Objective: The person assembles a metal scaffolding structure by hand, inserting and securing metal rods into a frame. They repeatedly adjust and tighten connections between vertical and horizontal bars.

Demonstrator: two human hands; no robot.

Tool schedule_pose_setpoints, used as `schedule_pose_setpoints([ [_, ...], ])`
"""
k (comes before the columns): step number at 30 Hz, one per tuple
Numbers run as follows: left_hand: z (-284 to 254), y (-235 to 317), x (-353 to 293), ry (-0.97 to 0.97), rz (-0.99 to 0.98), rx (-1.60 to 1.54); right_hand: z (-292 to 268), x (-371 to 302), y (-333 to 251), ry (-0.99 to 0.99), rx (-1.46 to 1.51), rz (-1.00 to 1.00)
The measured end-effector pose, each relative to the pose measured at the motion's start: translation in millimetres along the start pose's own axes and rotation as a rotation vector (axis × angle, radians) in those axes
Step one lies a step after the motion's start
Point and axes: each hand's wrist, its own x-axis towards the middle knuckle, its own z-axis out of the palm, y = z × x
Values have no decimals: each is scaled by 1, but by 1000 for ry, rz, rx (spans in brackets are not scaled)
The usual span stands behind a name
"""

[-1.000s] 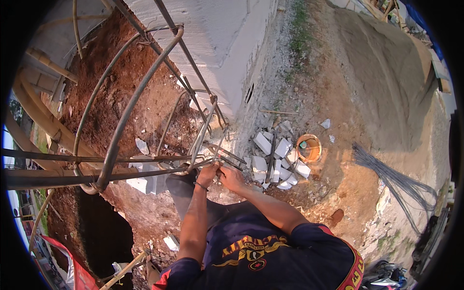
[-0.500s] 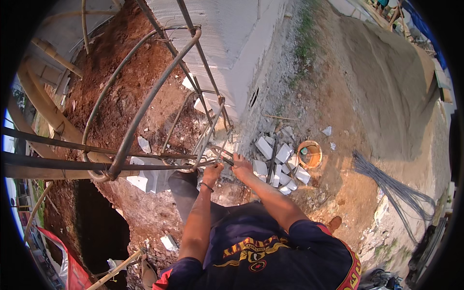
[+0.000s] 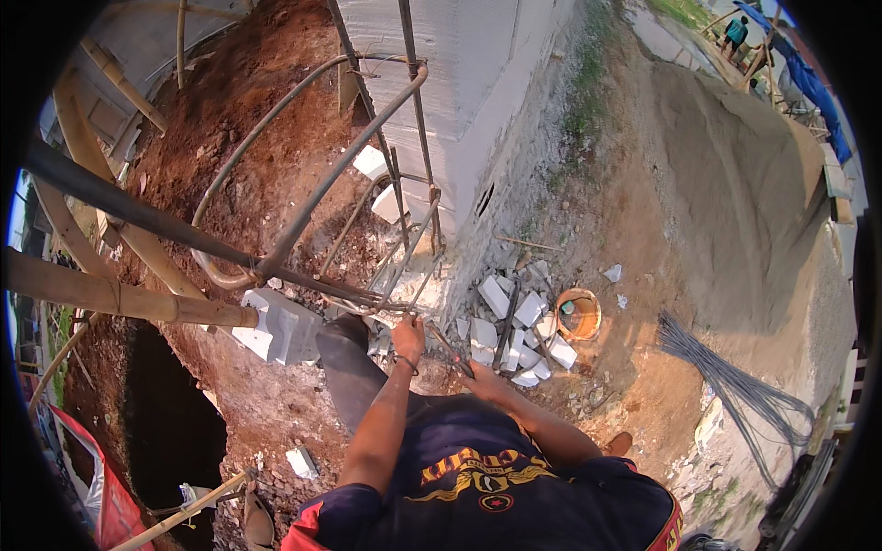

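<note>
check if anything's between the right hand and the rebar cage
Nothing visible blocks it: the right hand holds a slender tool slanting toward the rebar cage, with the left hand just left of the tool's far end.

The left hand [image 3: 408, 338] is touching a rebar cage [image 3: 266, 268]; at that hand's four o'clock, the right hand [image 3: 487, 380] is gripping a slim, dark-handled tool [image 3: 457, 359].

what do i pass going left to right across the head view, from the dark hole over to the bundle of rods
Dark hole → big white block → left hand → right hand → orange bucket → rod bundle
</note>
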Motion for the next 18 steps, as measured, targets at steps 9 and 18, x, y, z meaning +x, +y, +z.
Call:
schedule_pose_setpoints([
  [9,2,-5,-8,62,-57,-316,4,6,-15,166,-31,-269],
  [18,3,-10,-11,10,-104,-375,-24,13,-57,-121,-20,-56],
])
